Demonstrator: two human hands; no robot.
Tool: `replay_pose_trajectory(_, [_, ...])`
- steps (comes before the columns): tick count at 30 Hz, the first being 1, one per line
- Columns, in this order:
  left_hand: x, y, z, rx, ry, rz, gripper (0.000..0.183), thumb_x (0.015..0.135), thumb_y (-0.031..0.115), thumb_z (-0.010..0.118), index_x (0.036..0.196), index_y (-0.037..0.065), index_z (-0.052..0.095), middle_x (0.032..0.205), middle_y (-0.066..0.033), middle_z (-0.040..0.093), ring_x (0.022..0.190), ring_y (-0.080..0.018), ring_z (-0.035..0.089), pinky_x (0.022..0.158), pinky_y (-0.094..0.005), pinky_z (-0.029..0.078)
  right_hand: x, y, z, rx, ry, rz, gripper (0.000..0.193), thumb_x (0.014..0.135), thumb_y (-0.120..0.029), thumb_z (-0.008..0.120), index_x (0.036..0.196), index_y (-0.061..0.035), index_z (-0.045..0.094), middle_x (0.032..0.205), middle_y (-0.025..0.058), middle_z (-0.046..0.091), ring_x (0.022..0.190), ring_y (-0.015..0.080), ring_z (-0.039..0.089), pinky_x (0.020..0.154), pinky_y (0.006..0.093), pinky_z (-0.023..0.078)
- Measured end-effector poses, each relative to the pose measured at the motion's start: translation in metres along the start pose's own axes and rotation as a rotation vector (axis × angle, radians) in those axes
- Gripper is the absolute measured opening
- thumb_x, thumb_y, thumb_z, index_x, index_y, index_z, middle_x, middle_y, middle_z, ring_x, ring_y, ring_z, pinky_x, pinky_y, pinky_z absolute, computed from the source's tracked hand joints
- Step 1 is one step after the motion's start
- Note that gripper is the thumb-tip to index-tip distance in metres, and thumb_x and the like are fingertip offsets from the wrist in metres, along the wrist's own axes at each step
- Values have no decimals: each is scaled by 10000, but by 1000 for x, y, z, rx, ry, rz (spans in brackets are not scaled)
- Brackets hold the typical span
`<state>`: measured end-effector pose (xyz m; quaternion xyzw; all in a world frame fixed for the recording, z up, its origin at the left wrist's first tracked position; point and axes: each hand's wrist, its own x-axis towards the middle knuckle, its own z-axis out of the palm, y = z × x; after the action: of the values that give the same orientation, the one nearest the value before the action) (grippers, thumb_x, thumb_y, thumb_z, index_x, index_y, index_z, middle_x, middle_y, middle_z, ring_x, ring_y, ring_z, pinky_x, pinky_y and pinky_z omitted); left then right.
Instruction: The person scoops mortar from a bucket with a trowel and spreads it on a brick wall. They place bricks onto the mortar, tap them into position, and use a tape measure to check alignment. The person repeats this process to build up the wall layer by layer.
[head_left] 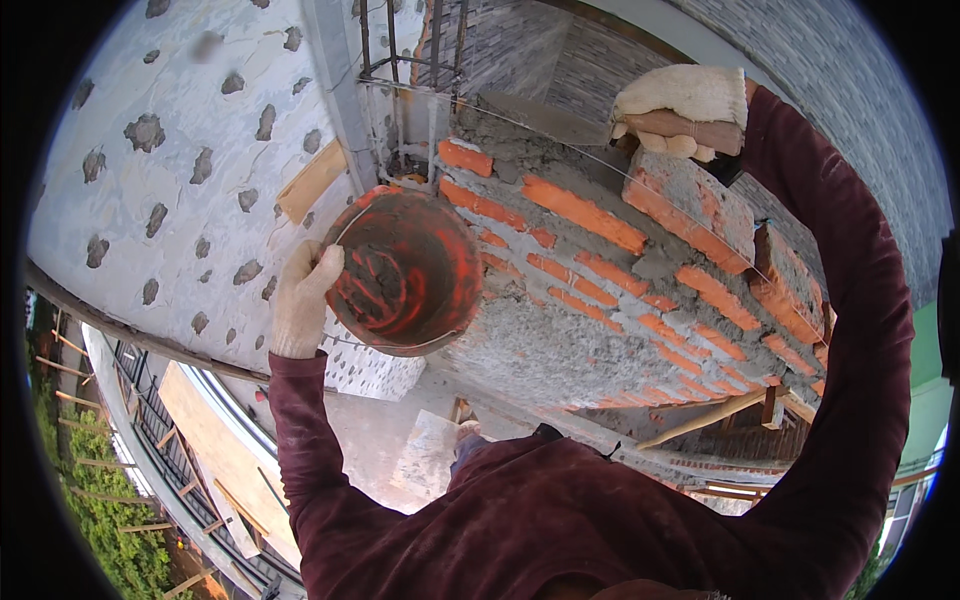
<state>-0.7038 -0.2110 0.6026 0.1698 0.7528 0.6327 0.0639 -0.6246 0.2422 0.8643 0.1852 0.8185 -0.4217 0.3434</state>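
Note:
My left hand (302, 300), in a white knit glove, grips the rim of an orange-red bucket (405, 270). The bucket is tilted so its inside shows, smeared with grey mortar and holding a little at the bottom. My gloved right hand (680, 112) is closed round the wooden handle of a trowel (550, 118). Its flat metal blade points left over wet mortar (500, 140) on top of a brick wall (585, 215). Just under my right hand sits a brick (690, 205) on the top course, with another brick (787, 280) farther right. A thin string (590, 157) runs along the wall's top.
Upright steel bars (400, 75) rise at the wall's left end. A white panel with grey mortar dabs (190, 170) stands at left, a wooden board piece (312, 180) against its edge. Wooden props (705, 417) lean below the wall. Scaffolding and greenery lie far down at lower left.

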Motion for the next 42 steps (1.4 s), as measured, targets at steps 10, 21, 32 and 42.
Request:
replay_pose_trajectory(10, [-12, 10, -6, 104, 49, -5, 384, 998, 399, 619, 861, 47, 551, 793, 28, 467, 764, -88, 425, 692, -272, 367, -35, -63, 4, -282, -122, 370, 373, 1056, -417, 517, 1087, -73, 656, 801, 64, 664, 728, 225, 674, 653, 404, 567])
replay_pose_trajectory(21, [-12, -1, 12, 148, -104, -62, 410, 992, 444, 636, 905, 47, 575, 786, 9, 509, 767, -97, 467, 692, -275, 389, -67, -26, -54, -332, -240, 311, 498, 1098, -342, 413, 1377, 58, 513, 1169, 286, 705, 925, 358, 772, 834, 456, 663])
replay_pose_trajectory(32, [-3, -34, 41, -120, -281, -155, 359, 1002, 432, 628, 981, 75, 584, 821, 42, 483, 745, -81, 428, 692, -256, 365, -39, -34, -49, -371, -188, 468, 389, 1007, -472, 591, 886, -127, 724, 794, 29, 690, 745, 194, 691, 623, 397, 543])
replay_pose_trajectory(42, [-22, -36, 46, -78, -311, -117, 388, 1007, 448, 623, 909, 78, 562, 836, 46, 476, 790, -76, 432, 702, -256, 355, -204, 38, 54, -987, 580, -123, 229, 916, -256, 647, 1045, -66, 651, 900, 112, 684, 823, 272, 707, 677, 438, 555])
